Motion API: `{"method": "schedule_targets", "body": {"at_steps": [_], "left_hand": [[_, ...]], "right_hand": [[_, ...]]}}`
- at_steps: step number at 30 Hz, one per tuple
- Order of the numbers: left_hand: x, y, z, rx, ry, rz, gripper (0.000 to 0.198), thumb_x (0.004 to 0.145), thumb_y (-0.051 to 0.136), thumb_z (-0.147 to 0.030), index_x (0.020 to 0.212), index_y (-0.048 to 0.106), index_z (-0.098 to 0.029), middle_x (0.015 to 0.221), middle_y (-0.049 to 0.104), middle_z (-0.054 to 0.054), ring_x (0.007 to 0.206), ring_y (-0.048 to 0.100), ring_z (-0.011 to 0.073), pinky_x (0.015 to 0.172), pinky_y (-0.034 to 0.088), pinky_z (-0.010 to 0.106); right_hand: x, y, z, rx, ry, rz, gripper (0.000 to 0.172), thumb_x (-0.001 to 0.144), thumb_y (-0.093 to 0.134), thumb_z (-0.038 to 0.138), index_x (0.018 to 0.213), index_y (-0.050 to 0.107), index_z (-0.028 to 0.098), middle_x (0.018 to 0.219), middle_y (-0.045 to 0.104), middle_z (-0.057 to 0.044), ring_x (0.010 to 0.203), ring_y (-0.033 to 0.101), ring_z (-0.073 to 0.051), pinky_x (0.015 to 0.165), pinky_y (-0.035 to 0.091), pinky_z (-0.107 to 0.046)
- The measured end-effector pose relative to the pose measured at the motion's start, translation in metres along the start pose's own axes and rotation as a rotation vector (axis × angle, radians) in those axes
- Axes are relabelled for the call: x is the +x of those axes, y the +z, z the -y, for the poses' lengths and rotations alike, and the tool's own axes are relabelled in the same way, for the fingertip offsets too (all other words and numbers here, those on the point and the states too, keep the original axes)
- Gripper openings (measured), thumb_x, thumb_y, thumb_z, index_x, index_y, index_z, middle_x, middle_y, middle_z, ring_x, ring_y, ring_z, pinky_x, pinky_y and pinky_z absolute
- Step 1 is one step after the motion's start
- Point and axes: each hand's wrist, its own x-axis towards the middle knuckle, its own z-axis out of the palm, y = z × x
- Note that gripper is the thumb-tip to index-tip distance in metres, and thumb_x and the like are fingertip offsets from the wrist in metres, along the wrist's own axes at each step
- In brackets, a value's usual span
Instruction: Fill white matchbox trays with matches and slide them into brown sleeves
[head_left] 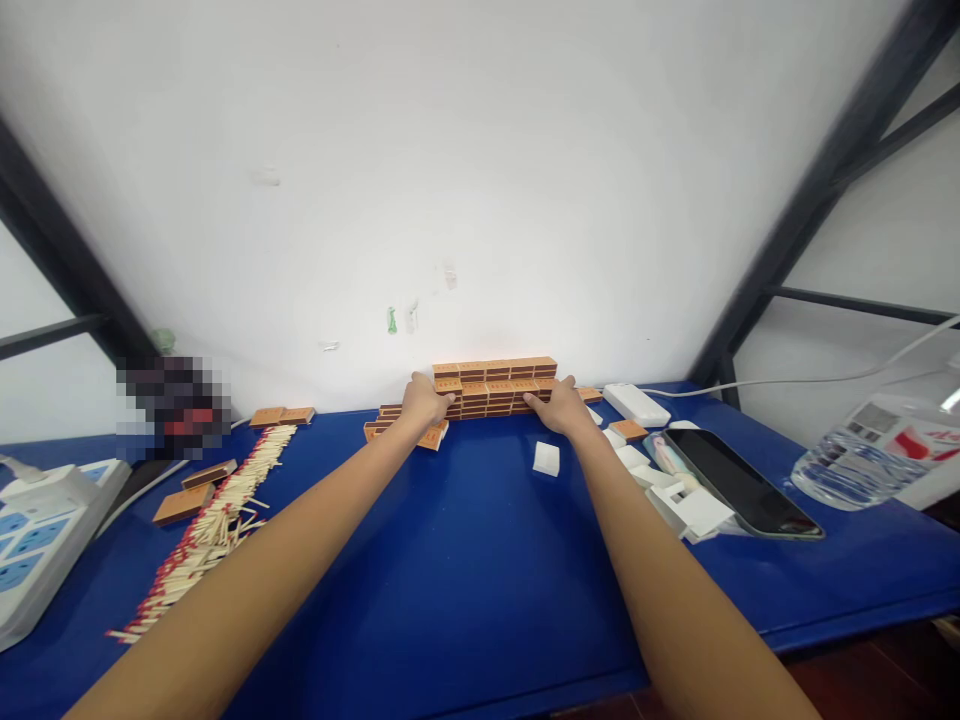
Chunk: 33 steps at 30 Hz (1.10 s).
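A stack of orange matchboxes [495,385] stands in several layers against the white wall at the back of the blue table [465,580]. My left hand [424,402] presses the stack's left end with its fingers closed on the boxes. My right hand [559,405] lies against the stack's right end, fingers stretched flat toward it. More orange boxes [382,420] lie low beside my left hand. A small white inner tray [547,458] sits on the table just in front of my right hand.
A long heap of loose matches [217,520] runs along the left, with single orange boxes [184,503] beside it. A white power strip [37,530] lies at far left. White trays [686,505], a phone [739,482], a power bank [636,403] and a plastic bottle [870,455] are at right.
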Motion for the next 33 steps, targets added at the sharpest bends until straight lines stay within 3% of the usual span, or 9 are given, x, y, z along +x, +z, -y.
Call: {"method": "schedule_targets", "body": {"at_steps": [3, 5, 8, 12, 19, 23, 26, 29, 33], "left_hand": [[-0.010, -0.010, -0.006, 0.064, 0.000, -0.031, 0.041, 0.101, 0.068, -0.038, 0.136, 0.062, -0.017, 0.137, 0.064, 0.012, 0.117, 0.067, 0.0270, 0.098, 0.059, 0.049], [-0.022, -0.021, -0.010, 0.072, 0.043, -0.053, 0.064, 0.091, 0.080, -0.032, 0.144, 0.054, -0.009, 0.144, 0.061, 0.024, 0.130, 0.061, 0.0356, 0.108, 0.052, 0.050], [-0.050, -0.045, -0.010, 0.080, 0.144, -0.075, 0.079, 0.091, 0.079, -0.034, 0.157, 0.040, -0.013, 0.158, 0.051, 0.023, 0.145, 0.050, 0.0361, 0.117, 0.043, 0.046], [-0.099, -0.081, 0.003, 0.123, 0.328, -0.011, 0.069, 0.094, 0.072, -0.042, 0.155, 0.046, -0.020, 0.152, 0.059, 0.015, 0.133, 0.062, 0.0311, 0.111, 0.049, 0.043], [-0.152, -0.120, 0.057, 0.366, 0.582, 0.271, 0.027, 0.100, 0.063, -0.041, 0.120, 0.074, -0.026, 0.123, 0.076, 0.005, 0.113, 0.070, 0.0254, 0.098, 0.056, 0.041], [-0.157, -0.123, 0.087, 0.489, 0.647, 0.284, 0.057, 0.088, 0.078, -0.055, 0.135, 0.067, -0.024, 0.129, 0.073, 0.011, 0.117, 0.069, 0.0306, 0.100, 0.056, 0.045], [-0.158, -0.122, 0.098, 0.529, 0.709, 0.317, 0.052, 0.085, 0.082, -0.055, 0.124, 0.072, -0.023, 0.122, 0.074, 0.011, 0.114, 0.069, 0.0314, 0.093, 0.057, 0.042], [-0.160, -0.120, 0.103, 0.507, 0.750, 0.322, 0.029, 0.091, 0.077, -0.044, 0.110, 0.075, -0.023, 0.104, 0.074, 0.007, 0.098, 0.069, 0.0260, 0.083, 0.055, 0.038], [-0.164, -0.114, 0.106, 0.430, 0.730, 0.284, 0.026, 0.088, 0.076, -0.037, 0.109, 0.073, -0.023, 0.093, 0.070, 0.004, 0.088, 0.067, 0.0233, 0.076, 0.053, 0.036]], "right_hand": [[-0.010, -0.021, 0.009, -0.155, 0.093, -0.019, 0.072, 0.097, 0.064, 0.037, 0.149, 0.036, -0.005, 0.149, 0.047, -0.043, 0.145, 0.049, -0.047, 0.114, 0.043, -0.055], [-0.017, -0.037, 0.013, -0.231, 0.105, 0.039, 0.059, 0.095, 0.069, 0.038, 0.140, 0.051, 0.004, 0.147, 0.054, -0.038, 0.143, 0.052, -0.047, 0.113, 0.044, -0.058], [-0.030, -0.051, 0.019, -0.278, 0.116, 0.303, 0.043, 0.076, 0.090, 0.045, 0.100, 0.071, 0.015, 0.101, 0.078, -0.022, 0.102, 0.077, -0.041, 0.091, 0.059, -0.053], [-0.045, -0.049, 0.029, -0.294, 0.116, 0.681, 0.039, 0.071, 0.093, 0.043, 0.084, 0.066, 0.018, 0.066, 0.074, -0.010, 0.063, 0.076, -0.030, 0.062, 0.061, -0.041], [-0.075, -0.020, 0.067, 0.031, -0.318, 0.885, 0.025, 0.084, 0.082, 0.034, 0.093, 0.065, 0.019, 0.074, 0.074, -0.001, 0.057, 0.067, -0.014, 0.048, 0.049, -0.023], [-0.108, 0.006, 0.094, 0.356, -0.519, 1.105, 0.039, 0.082, 0.083, 0.045, 0.104, 0.068, 0.018, 0.078, 0.071, 0.000, 0.059, 0.064, -0.014, 0.052, 0.054, -0.025], [-0.126, 0.022, 0.106, 0.375, -0.641, 1.006, 0.034, 0.085, 0.082, 0.048, 0.101, 0.072, 0.019, 0.081, 0.069, 0.000, 0.071, 0.064, -0.015, 0.063, 0.054, -0.026], [-0.130, 0.034, 0.108, 0.407, -0.696, 0.794, 0.025, 0.098, 0.068, 0.045, 0.098, 0.072, 0.021, 0.085, 0.069, -0.001, 0.077, 0.062, -0.015, 0.070, 0.051, -0.028], [-0.123, 0.053, 0.107, 0.357, -0.782, 0.514, 0.018, 0.099, 0.068, 0.035, 0.111, 0.070, 0.022, 0.094, 0.068, -0.001, 0.077, 0.059, -0.014, 0.073, 0.049, -0.030]]}}
